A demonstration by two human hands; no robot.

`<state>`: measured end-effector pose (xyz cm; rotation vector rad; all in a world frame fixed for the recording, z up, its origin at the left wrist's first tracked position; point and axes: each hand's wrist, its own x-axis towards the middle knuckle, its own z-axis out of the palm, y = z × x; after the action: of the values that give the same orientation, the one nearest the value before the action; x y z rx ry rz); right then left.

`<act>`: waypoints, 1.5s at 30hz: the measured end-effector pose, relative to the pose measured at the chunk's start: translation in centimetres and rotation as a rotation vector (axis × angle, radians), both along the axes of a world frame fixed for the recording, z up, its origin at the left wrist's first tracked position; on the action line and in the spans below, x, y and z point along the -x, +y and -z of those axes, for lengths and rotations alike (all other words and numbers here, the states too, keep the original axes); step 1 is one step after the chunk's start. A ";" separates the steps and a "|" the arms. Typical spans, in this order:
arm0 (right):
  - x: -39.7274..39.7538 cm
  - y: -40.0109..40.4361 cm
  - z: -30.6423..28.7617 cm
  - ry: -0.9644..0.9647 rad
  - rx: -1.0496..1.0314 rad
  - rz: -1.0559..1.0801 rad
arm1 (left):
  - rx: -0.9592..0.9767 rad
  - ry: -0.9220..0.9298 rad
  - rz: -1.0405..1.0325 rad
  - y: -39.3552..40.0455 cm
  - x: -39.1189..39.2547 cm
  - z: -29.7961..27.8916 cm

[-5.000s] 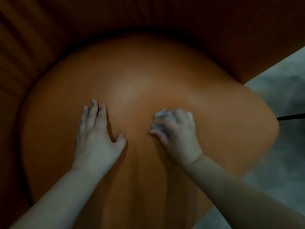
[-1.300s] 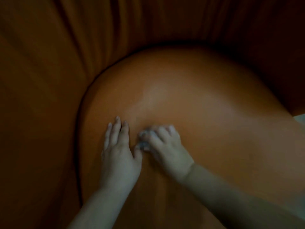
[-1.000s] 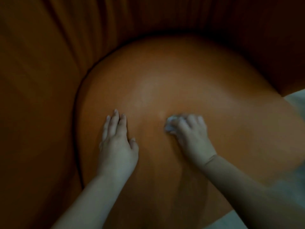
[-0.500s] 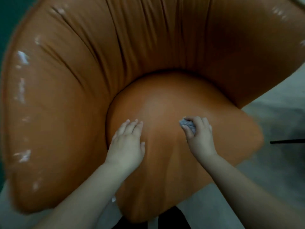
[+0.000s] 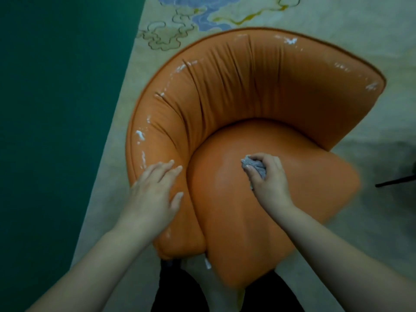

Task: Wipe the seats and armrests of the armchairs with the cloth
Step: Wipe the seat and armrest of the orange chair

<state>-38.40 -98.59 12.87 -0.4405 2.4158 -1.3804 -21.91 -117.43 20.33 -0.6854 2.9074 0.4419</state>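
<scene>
An orange leather armchair (image 5: 258, 86) with a curved, pleated back fills the middle of the view. Its rounded seat cushion (image 5: 315, 176) bulges toward me. My right hand (image 5: 267, 176) grips a small crumpled grey cloth (image 5: 253, 165) and holds it against the middle of the seat. My left hand (image 5: 155, 194) lies flat with straight fingers on the left armrest (image 5: 144, 140), near its front end. White glints show along the top rim of the back and armrest.
The chair stands on a pale carpet (image 5: 382, 37) with a blue and yellow cloud pattern at the top. A dark green floor (image 5: 56, 131) runs along the left. A thin black bar (image 5: 396, 181) pokes in at the right edge.
My head has pulled back, so the whole chair is in view. My left hand has moved off the seat onto the left armrest. My right hand stays on the seat with the cloth.
</scene>
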 end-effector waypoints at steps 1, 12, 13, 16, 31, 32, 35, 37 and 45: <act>-1.2 -1.0 -0.1 -0.011 0.014 0.019 | 0.001 0.004 0.002 -1.7 -0.9 -0.1; -12.1 -9.4 0.8 -0.119 0.055 0.326 | -0.088 -0.058 0.138 -12.9 -5.8 2.2; -12.8 -9.8 0.8 -0.117 0.054 0.335 | -0.104 -0.051 0.142 -13.1 -5.8 2.6; -14.3 -10.7 0.8 -0.113 0.044 0.347 | -0.219 -0.041 0.095 -12.8 -6.0 3.9; -18.8 -13.7 2.6 0.033 0.041 0.044 | -0.351 0.129 0.050 -11.9 -7.5 7.6; -19.1 -13.6 3.2 0.082 0.018 0.003 | -0.348 0.130 0.048 -11.8 -7.5 7.7; -18.2 -11.4 4.8 -0.025 -0.042 0.114 | -0.355 0.123 0.035 -11.5 -7.5 7.7; -17.4 -9.8 5.3 -0.154 -0.051 0.223 | -0.363 0.120 0.020 -11.2 -7.6 7.6; -18.1 -12.4 4.6 0.018 0.031 -0.053 | -0.350 0.083 -0.033 -10.2 -7.2 7.4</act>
<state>-20.27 -111.01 8.27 -0.5236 2.3819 -1.3991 -14.66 -127.68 12.95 -0.6732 2.7857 0.9748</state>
